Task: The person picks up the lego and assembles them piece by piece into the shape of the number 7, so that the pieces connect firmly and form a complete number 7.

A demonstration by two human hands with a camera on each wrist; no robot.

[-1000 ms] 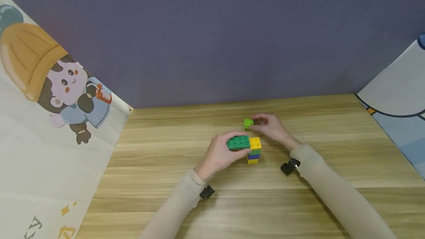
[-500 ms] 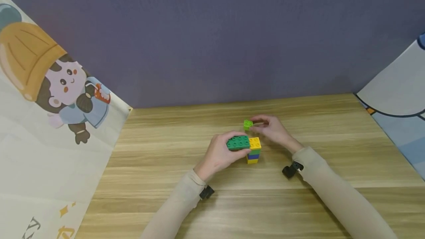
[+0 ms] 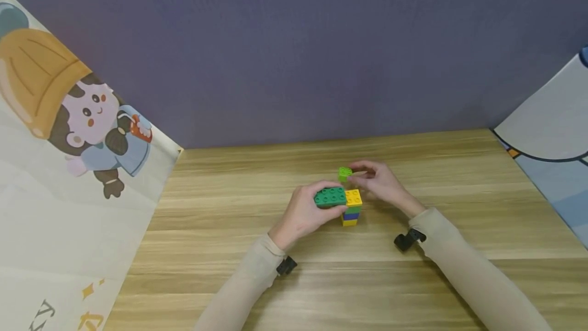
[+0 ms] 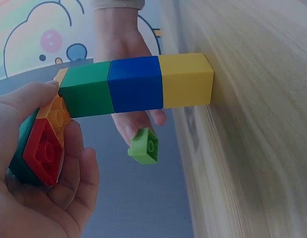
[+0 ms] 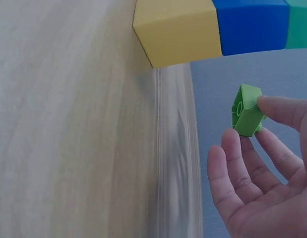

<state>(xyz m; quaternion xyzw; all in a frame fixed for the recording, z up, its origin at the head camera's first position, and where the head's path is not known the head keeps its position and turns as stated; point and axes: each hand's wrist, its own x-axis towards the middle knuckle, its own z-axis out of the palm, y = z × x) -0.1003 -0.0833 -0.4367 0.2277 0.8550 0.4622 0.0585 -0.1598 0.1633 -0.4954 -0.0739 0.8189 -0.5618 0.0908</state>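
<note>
My left hand grips a dark green eight-stud brick at the top of a brick tower. Beside that brick lies a yellow studded top. From the left wrist view, the tower has a yellow base, a blue brick and a green brick. A red piece and an orange-yellow piece show at the held end, their hollow or studded faces partly covered by fingers. Behind the tower, my right hand pinches a small lime-green brick between thumb and fingers, apart from the tower.
A wood-grain table carries the tower. A dark wall rises at its back edge. Printed sheets flank it, a cartoon figure on the left one. Each wrist wears a small black camera.
The right hand and its lime-green brick have shifted slightly nearer the tower, and the right wrist has moved a little toward the lower right. The left hand and tower stay put.
</note>
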